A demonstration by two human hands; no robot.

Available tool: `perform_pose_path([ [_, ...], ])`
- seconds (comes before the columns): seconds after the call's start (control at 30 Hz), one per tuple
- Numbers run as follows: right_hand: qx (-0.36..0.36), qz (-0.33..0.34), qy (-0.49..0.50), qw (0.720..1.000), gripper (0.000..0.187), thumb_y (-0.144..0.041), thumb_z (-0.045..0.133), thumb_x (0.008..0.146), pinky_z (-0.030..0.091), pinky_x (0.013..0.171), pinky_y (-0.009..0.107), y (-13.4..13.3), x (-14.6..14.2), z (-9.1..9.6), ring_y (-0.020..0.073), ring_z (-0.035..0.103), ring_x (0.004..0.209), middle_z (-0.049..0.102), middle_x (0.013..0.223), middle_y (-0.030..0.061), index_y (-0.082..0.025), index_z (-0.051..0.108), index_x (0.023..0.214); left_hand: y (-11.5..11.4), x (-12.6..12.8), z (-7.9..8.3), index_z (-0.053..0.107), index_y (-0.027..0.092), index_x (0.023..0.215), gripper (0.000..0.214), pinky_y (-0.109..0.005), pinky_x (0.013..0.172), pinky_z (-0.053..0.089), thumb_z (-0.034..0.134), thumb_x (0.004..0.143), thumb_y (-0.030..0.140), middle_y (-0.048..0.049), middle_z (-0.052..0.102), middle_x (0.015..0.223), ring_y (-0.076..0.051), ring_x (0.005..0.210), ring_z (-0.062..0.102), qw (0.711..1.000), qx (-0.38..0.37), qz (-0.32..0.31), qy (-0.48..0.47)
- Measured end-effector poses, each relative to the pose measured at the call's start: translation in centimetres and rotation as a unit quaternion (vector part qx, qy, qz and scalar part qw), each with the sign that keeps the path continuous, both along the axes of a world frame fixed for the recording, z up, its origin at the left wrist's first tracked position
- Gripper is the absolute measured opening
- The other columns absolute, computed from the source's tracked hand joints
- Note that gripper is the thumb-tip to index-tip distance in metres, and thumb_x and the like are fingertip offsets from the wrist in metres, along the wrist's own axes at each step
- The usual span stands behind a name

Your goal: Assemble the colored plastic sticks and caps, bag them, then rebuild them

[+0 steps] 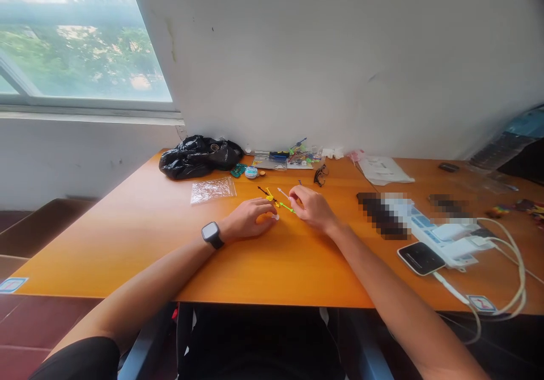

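Note:
Between my hands is a small toy assembly with a yellow centre piece and thin sticks in dark, yellow and green, some with arrow-shaped tips. My left hand, wearing a smartwatch, has its fingers curled against the yellow piece. By its thumb shows a small white bit, too small to name. Thumb and fingers of my right hand are pinched on a pale arrow-tipped stick. A green stick reaches to the same fingers, and their exact contact is hidden.
Along the wall lie a black plastic bag, a bubble-wrap pouch, a round tin, eyeglasses and a white plastic bag. To the right are a power strip, white cables and a black-faced device.

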State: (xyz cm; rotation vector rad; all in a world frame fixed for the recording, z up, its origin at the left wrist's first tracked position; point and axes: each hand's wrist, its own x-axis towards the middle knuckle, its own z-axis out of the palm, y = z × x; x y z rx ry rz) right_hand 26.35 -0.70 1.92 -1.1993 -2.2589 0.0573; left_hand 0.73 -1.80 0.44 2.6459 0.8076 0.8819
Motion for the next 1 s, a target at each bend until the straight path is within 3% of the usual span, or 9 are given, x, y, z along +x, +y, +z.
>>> perform_pose_path([
  [0.13,-0.055,0.028,0.021,0.998,0.009,-0.023,0.050,0.098,0.040,0.069,0.030,-0.4,-0.7,-0.5,0.0192,0.057,0.071,0.065,0.081,0.0026,-0.024,0.053,0.090,0.6,-0.7,-0.3,0.066,0.023,0.076,0.032,-0.031,0.064,0.048,0.061,0.099,0.044,-0.0032,0.070,0.073,-0.018,0.066,0.066,0.997,-0.001,0.064,0.037],
  [0.23,-0.079,0.041,0.026,0.996,0.008,-0.021,0.052,0.096,0.039,0.067,0.029,-0.3,-0.9,-1.1,0.0180,0.054,0.068,0.062,0.078,0.0006,-0.024,0.051,0.088,1.1,-1.1,-0.5,0.060,0.023,0.065,0.038,-0.031,0.058,0.043,0.061,0.097,0.042,-0.0027,0.064,0.062,-0.018,0.057,0.061,0.992,-0.001,0.098,0.074],
  [0.43,-0.076,0.066,0.052,0.994,0.010,-0.019,0.051,0.097,0.044,0.073,0.028,-0.1,-0.9,-1.7,0.0190,0.061,0.077,0.068,0.090,0.0037,-0.023,0.060,0.097,2.0,-1.3,-0.9,0.070,0.025,0.093,0.015,-0.032,0.071,0.051,0.062,0.099,0.036,-0.0057,0.072,0.093,-0.022,0.085,0.069,0.992,0.018,0.114,0.053],
  [0.6,-0.071,0.072,0.065,0.993,0.019,-0.020,0.048,0.102,0.049,0.079,0.031,0.1,-1.0,-2.1,0.0212,0.067,0.088,0.073,0.106,0.0082,-0.023,0.064,0.111,2.2,-1.4,-1.3,0.072,0.025,0.102,0.013,-0.034,0.079,0.054,0.062,0.099,0.031,-0.0059,0.070,0.098,-0.023,0.093,0.068,0.994,0.016,0.101,0.043],
  [0.73,-0.071,0.088,0.087,0.990,0.022,-0.021,0.047,0.103,0.053,0.085,0.034,0.2,-1.0,-2.4,0.0228,0.070,0.096,0.074,0.112,0.0094,-0.023,0.065,0.116,2.1,-1.3,-1.3,0.069,0.025,0.118,0.021,-0.034,0.080,0.055,0.062,0.099,0.028,-0.0049,0.071,0.101,-0.022,0.092,0.068,0.995,-0.018,0.098,-0.004],
  [0.87,-0.066,0.105,0.092,0.988,0.024,-0.020,0.048,0.104,0.054,0.089,0.035,0.1,-1.2,-2.3,0.0233,0.071,0.100,0.075,0.115,0.0099,-0.023,0.066,0.119,1.8,-1.1,-1.1,0.060,0.026,0.137,0.034,-0.034,0.090,0.056,0.058,0.103,0.028,-0.0067,0.070,0.120,-0.021,0.101,0.068,0.995,-0.026,0.080,-0.048],
  [1.0,-0.061,0.113,0.103,0.986,0.023,-0.022,0.049,0.105,0.055,0.087,0.036,-0.3,-1.6,-2.0,0.0236,0.071,0.100,0.075,0.113,0.0094,-0.023,0.066,0.120,1.4,-0.8,-0.7,0.063,0.025,0.135,0.031,-0.035,0.095,0.055,0.059,0.104,0.029,-0.0074,0.071,0.123,-0.021,0.106,0.068,0.998,-0.001,0.054,-0.041],
])
